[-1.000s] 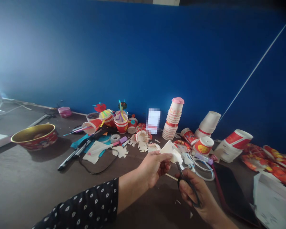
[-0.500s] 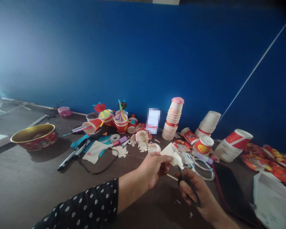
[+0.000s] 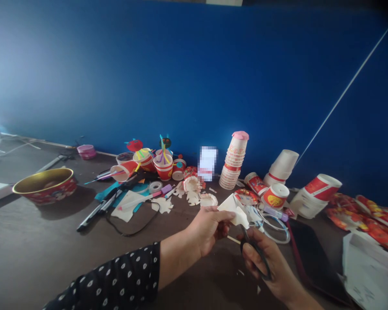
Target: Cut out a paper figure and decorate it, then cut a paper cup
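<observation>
Pinched between the thumb and fingers of my left hand is a folded piece of white paper with a cut, uneven right edge. My right hand grips black-handled scissors, fingers through the loops. The blades point up at the paper's lower right corner; whether they touch it I cannot tell. Small paper scraps lie on the dark table below my hands. A thin pale stick lies behind my hands, partly hidden.
A tall paper cup stack stands at the back, with more cups to its right. A dark tablet lies right of my right hand. Pens, a tape roll and a gold-rimmed bowl are on the left.
The scissor blades have drawn down slightly from the paper, whose right corner has shifted and tilted a little. Both hands otherwise stay nearly in place.
</observation>
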The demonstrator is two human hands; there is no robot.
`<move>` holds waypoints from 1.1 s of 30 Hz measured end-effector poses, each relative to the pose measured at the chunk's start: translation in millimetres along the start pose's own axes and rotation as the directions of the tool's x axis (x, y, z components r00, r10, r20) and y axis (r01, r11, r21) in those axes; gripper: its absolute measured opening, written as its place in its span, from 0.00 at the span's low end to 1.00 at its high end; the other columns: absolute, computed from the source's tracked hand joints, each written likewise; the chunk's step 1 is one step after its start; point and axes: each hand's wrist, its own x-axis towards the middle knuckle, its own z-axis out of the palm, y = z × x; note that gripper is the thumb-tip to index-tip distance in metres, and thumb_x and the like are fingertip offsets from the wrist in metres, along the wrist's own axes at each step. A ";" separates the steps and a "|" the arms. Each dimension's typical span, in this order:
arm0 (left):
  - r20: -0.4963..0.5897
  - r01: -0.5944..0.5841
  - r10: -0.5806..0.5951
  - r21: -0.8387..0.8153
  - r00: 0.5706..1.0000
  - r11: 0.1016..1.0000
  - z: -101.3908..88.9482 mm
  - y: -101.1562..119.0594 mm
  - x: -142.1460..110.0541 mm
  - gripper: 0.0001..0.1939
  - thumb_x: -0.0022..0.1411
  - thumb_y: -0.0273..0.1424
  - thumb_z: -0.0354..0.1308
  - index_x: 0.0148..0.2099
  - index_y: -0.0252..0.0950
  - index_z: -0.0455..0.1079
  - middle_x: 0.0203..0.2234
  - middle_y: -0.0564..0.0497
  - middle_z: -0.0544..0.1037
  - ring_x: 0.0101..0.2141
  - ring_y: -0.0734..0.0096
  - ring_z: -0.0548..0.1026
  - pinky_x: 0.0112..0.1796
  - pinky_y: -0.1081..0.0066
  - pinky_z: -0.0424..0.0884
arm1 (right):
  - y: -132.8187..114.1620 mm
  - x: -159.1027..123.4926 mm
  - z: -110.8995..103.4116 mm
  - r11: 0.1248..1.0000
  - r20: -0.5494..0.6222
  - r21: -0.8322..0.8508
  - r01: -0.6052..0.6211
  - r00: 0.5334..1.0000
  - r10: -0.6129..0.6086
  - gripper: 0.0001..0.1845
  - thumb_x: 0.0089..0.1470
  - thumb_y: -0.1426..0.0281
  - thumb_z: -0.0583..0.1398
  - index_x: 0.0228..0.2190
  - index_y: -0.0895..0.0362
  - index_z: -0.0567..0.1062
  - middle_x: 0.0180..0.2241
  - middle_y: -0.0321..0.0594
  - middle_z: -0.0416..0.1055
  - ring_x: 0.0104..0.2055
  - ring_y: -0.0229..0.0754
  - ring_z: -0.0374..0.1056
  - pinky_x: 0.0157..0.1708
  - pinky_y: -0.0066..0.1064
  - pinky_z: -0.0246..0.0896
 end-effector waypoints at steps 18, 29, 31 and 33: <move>0.001 -0.003 0.003 0.016 1.000 1.000 2.1 2.1 -2.2 0.07 0.41 0.24 0.63 0.21 0.30 0.65 0.13 0.54 0.68 0.14 0.84 0.61 0.17 0.80 0.56 | 2.0 2.1 2.9 0.999 -0.049 -0.039 0.020 0.999 -0.022 0.25 0.38 0.47 0.62 0.29 0.55 0.66 0.14 0.23 0.53 0.12 0.27 0.48 0.12 0.20 0.45; -0.039 0.018 -0.018 -0.009 0.999 1.000 3.1 3.1 -2.8 0.08 0.44 0.22 0.61 0.22 0.31 0.63 0.13 0.54 0.68 0.14 0.84 0.62 0.17 0.81 0.57 | 7.8 2.8 -0.8 0.992 -0.031 -0.099 0.072 0.997 -0.076 0.23 0.44 0.49 0.60 0.30 0.56 0.66 0.15 0.23 0.53 0.12 0.27 0.49 0.12 0.20 0.44; -0.046 0.018 -0.018 -0.013 0.999 1.000 2.9 3.0 -2.8 0.09 0.44 0.22 0.61 0.21 0.31 0.62 0.13 0.54 0.68 0.14 0.83 0.62 0.17 0.81 0.57 | 8.0 2.7 -1.1 0.990 -0.027 -0.108 0.086 0.996 -0.089 0.22 0.45 0.50 0.59 0.30 0.56 0.66 0.15 0.23 0.53 0.12 0.27 0.49 0.12 0.20 0.44; -0.044 0.017 -0.018 -0.012 0.999 1.000 2.6 2.7 -2.6 0.09 0.44 0.22 0.61 0.21 0.32 0.62 0.14 0.54 0.68 0.14 0.83 0.62 0.17 0.81 0.57 | 8.6 2.9 -1.3 0.988 -0.024 -0.114 0.101 0.994 -0.104 0.21 0.46 0.50 0.59 0.30 0.56 0.66 0.15 0.24 0.53 0.12 0.27 0.49 0.12 0.20 0.44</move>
